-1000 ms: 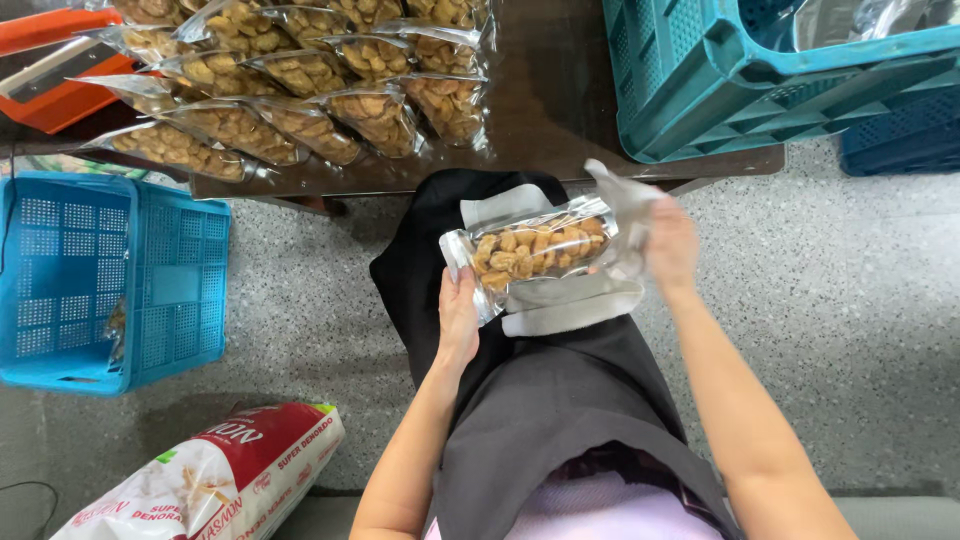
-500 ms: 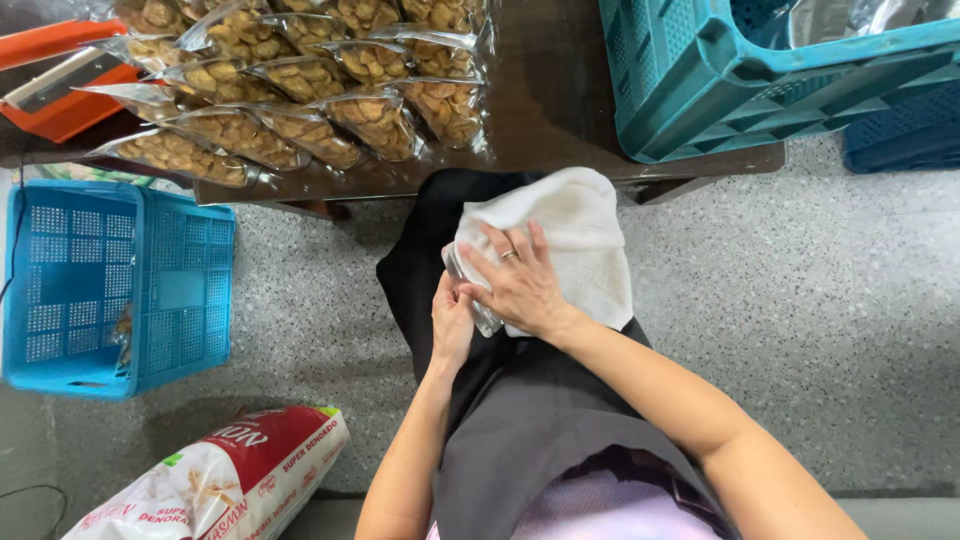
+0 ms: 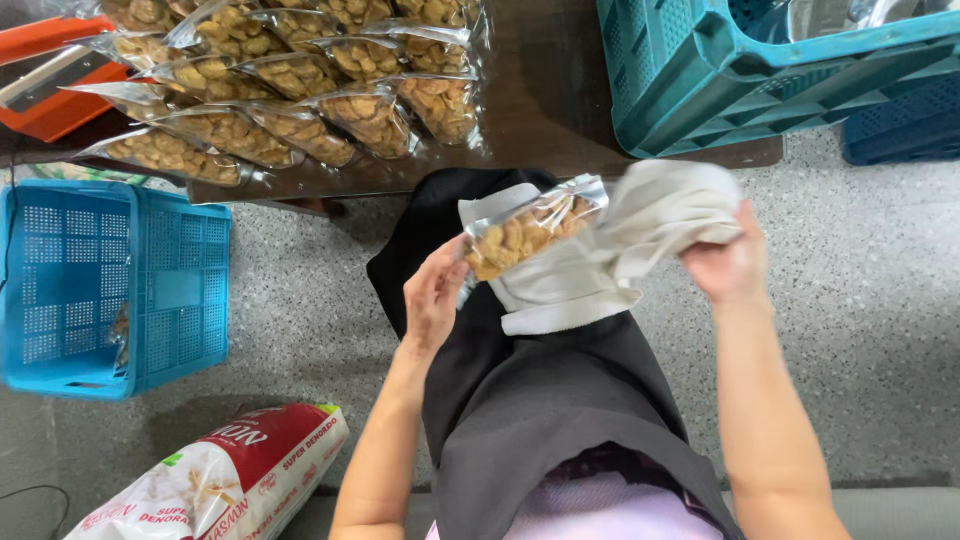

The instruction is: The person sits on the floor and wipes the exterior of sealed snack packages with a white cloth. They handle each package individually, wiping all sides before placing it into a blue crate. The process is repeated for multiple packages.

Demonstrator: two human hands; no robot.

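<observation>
Over my lap, my left hand holds a clear packet of brown snacks by its lower left end, tilted up to the right. My right hand grips a bunched white cloth just right of the packet. Part of the cloth lies flat under the packet on my dark apron. Several more filled packets lie in rows on the dark table in front of me.
A light blue perforated basket stands on the speckled floor at my left. A red and white sack lies at lower left. Teal crates sit at upper right, an orange tool at upper left.
My right hand was pressing the cloth over the packet. It has since pulled the cloth off to the right, uncovering the packet, which my left hand still holds.
</observation>
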